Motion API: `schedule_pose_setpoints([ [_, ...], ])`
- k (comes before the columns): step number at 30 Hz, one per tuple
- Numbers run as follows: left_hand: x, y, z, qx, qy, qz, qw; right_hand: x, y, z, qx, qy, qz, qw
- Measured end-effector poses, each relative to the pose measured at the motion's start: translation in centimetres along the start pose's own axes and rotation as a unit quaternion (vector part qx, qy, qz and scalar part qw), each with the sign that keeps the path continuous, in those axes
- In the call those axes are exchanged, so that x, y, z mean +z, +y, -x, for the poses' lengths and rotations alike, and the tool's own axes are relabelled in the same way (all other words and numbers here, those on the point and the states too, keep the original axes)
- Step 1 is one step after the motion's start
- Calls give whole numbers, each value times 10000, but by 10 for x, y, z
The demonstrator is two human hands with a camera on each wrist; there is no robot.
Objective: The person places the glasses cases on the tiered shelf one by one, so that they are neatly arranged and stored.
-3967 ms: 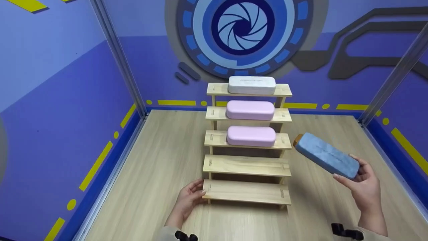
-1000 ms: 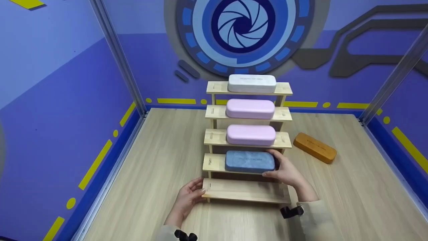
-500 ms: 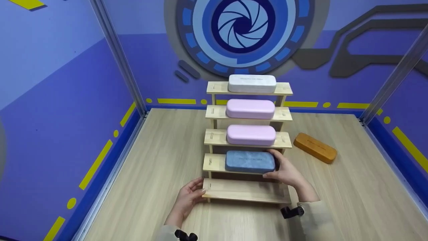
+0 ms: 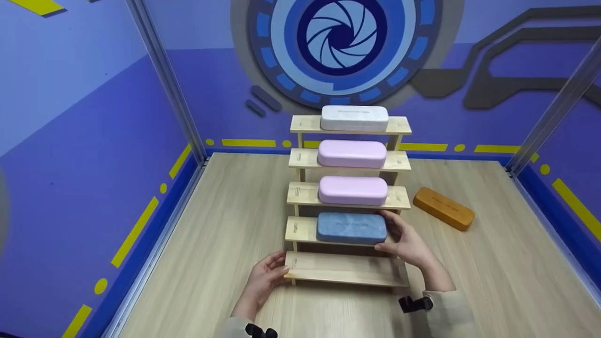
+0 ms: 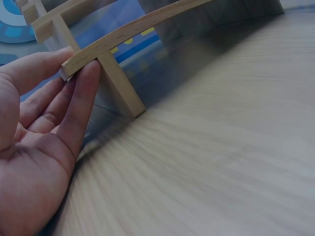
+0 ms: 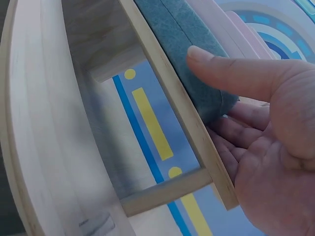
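A blue glasses case (image 4: 351,227) lies lengthwise on the second-lowest step of a wooden stepped rack (image 4: 300,270). At the case's right end is my right hand (image 4: 407,241), thumb in front and fingers behind, loosely spread. In the right wrist view the thumb (image 6: 231,73) overlaps the case's front side; whether it touches cannot be told. My left hand (image 4: 263,281) pinches the left end of the lowest step, thumb on top and fingers beneath, as the left wrist view shows. Pink glasses cases (image 4: 352,190) occupy the third and fourth steps, and a white one (image 4: 354,118) the top.
A brown glasses case (image 4: 443,209) lies at an angle on the table, right of the rack. Blue-purple panels (image 4: 206,94) wall in the table at the back and sides, with metal posts at the corners.
The blue case went from mid-air on the right onto the second-lowest step. Over the last half second my right hand slid slightly right, away from it. The left hand kept its place.
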State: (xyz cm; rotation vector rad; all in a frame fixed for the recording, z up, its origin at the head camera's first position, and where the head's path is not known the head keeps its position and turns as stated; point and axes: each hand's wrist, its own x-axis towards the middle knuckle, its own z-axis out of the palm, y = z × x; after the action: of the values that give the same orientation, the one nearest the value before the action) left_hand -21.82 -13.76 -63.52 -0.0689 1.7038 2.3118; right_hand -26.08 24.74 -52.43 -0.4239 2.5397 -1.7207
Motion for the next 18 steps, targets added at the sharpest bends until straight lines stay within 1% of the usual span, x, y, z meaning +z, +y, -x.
schedule_pose_setpoints([
  [4, 0, 0, 0, 5, 6, -46, 10000, -4, 3, 7, -34, 117, -249, 9996],
  [10, 1, 1, 0, -4, 2, -39, 10000, -15, 10, 19, -332, 314, -544, 9975],
  [13, 1, 1, 0, -4, 16, -8, 10000, -22, 13, 26, -421, 550, -461, 9965],
  [18, 1, 1, 0, 7, -14, -13, 10000, -35, 15, 37, -330, 882, -332, 9950],
])
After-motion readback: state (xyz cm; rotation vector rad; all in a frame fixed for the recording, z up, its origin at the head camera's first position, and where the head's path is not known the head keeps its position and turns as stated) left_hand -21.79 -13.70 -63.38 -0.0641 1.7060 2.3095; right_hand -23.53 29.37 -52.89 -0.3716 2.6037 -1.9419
